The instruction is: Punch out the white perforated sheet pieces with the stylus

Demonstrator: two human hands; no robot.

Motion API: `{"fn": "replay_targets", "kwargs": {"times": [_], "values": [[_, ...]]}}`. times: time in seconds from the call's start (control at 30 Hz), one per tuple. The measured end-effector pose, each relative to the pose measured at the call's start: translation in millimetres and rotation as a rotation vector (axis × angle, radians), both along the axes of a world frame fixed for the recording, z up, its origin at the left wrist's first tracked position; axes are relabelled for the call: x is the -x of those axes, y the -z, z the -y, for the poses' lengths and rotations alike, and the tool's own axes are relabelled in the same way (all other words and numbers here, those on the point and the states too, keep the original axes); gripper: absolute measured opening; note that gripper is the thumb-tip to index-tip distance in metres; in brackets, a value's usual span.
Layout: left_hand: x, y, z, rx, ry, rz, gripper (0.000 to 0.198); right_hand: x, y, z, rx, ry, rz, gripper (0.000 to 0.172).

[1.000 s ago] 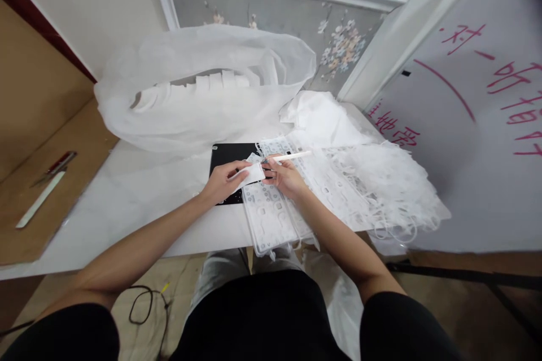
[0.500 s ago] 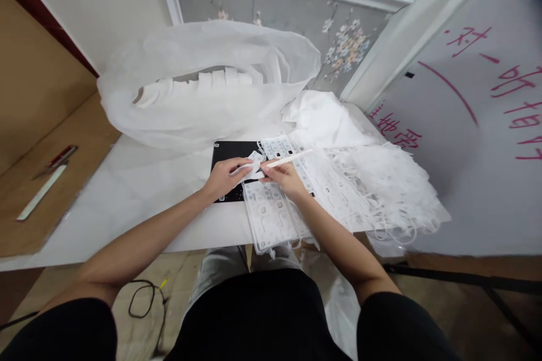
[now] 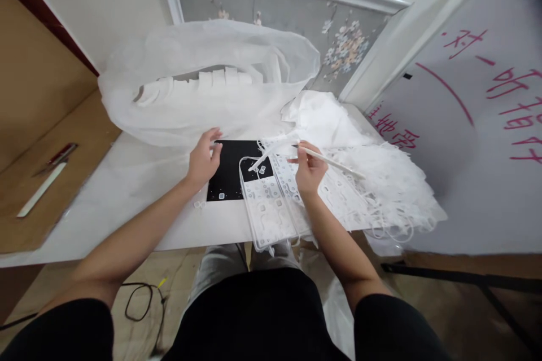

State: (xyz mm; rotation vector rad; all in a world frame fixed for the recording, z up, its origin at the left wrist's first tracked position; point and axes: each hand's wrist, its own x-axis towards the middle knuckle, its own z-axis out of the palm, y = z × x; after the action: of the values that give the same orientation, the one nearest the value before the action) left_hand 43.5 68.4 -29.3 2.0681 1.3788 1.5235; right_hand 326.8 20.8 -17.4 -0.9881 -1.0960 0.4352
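Observation:
My left hand point(image 3: 203, 162) is open, fingers apart, at the left edge of a black mat point(image 3: 227, 166); nothing shows in it. My right hand point(image 3: 310, 170) grips a slim white pen-shaped tool with a dark tip point(image 3: 332, 163), above printed white sheets with cut-outs point(image 3: 271, 211). These sheets partly cover the mat and overhang the table's front edge. A narrow white strip point(image 3: 271, 152) slants across the sheets left of my right hand; I cannot tell whether my fingers touch it. Small cut-out pieces point(image 3: 200, 204) lie by the mat's lower left corner.
A large translucent plastic bag point(image 3: 203, 107) with white pieces inside stands behind the mat. Thin white scraps point(image 3: 393, 186) heap up at right. On brown board at left lie a red-handled cutter point(image 3: 62, 153) and a white strip-shaped tool point(image 3: 42, 189). A whiteboard point(image 3: 457, 180) bounds the right.
My hands have moved apart. The left let go of a small white patterned piece, opened and shifted left and away from me; the right moved right with the pen-shaped tool.

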Motion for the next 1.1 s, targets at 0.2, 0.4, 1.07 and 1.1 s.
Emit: {"fn": "replay_targets", "kwargs": {"times": [0.2,0.4,1.07,1.1], "values": [[-8.9,-9.1,15.6,-0.227,0.133,-0.246,0.041,-5.4,-54.1,5.4,-0.041,-0.054,0.201,0.024],[-17.4,-23.0,39.1,-0.2,0.257,-0.175,0.05,-0.5,-108.2,21.5,0.115,-0.386,0.383,0.022],[-81.3,-64.2,63.8,0.678,0.861,0.035,0.046,-11.5,-105.9,18.9,0.332,-0.649,0.216,0.036],[-81.5,-62.2,62.5,0.674,0.924,-0.033,0.045,-20.6,-95.3,11.3,0.356,-0.627,0.21,0.038]]}}
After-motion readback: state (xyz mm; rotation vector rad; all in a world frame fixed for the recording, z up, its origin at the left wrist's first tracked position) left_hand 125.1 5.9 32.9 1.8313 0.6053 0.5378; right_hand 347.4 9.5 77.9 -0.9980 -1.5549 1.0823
